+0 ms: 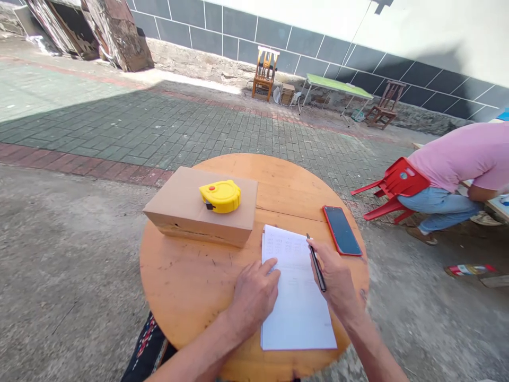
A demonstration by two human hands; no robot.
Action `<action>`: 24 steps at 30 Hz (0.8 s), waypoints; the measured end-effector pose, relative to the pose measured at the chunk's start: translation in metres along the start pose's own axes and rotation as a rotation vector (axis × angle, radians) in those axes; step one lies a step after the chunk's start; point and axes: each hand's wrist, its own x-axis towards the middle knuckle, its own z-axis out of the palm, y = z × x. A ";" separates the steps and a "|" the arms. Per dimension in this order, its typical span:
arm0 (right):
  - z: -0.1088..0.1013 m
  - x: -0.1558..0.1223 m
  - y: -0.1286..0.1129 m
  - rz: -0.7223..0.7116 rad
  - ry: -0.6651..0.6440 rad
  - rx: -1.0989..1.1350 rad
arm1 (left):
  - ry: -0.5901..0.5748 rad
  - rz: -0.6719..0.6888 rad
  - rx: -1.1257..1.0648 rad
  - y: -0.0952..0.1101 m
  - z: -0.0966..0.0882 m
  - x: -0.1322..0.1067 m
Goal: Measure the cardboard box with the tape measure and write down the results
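Note:
A white notepad (296,313) with rows of small handwriting near its top lies on the round wooden table (191,297). My left hand (256,289) rests at the notepad's left edge, fingers loosely bent and apart, holding nothing. Between the fingers of my right hand (334,276) is a black pen (317,265), slanted over the notepad's upper right part. Whether its tip touches the paper I cannot tell. Left of the notepad sits a closed cardboard box (167,199), and on top of it lies a yellow tape measure (226,197) with a red button.
A phone in a red case (342,231) lies right of the notepad. To the right, a person in a pink shirt (457,154) sits on a red plastic chair (401,183). By the tiled wall stand a wooden chair (264,74) and a green table (338,85).

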 end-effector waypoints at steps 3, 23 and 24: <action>-0.003 -0.010 0.013 -0.109 -0.110 -0.267 | 0.009 0.005 -0.032 0.000 -0.001 0.000; 0.016 -0.040 0.022 0.090 0.128 -0.119 | 0.221 -0.034 -0.300 -0.004 0.000 -0.002; 0.017 -0.040 0.023 0.105 0.143 -0.118 | 0.237 -0.038 -0.308 -0.004 0.001 -0.002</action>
